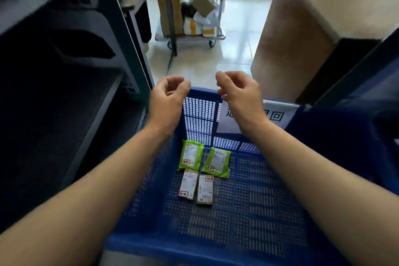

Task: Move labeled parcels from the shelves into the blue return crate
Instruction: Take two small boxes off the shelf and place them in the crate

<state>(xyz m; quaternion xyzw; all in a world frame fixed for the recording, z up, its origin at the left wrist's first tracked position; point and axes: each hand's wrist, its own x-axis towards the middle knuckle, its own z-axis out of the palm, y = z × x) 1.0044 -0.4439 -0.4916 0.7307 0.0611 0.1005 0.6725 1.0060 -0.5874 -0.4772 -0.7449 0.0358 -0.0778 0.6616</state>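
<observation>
Both hands, left [167, 98] and right [239, 93], hover empty with loosely curled grip above the blue crate [248, 211]; its paper sign [278, 115] is partly hidden by the right wrist.

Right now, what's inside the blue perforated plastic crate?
On the blue perforated plastic crate's floor lie four labeled parcels: two green pouches and two small brown cardboard boxes. The forearms cover parts of the floor.
</observation>
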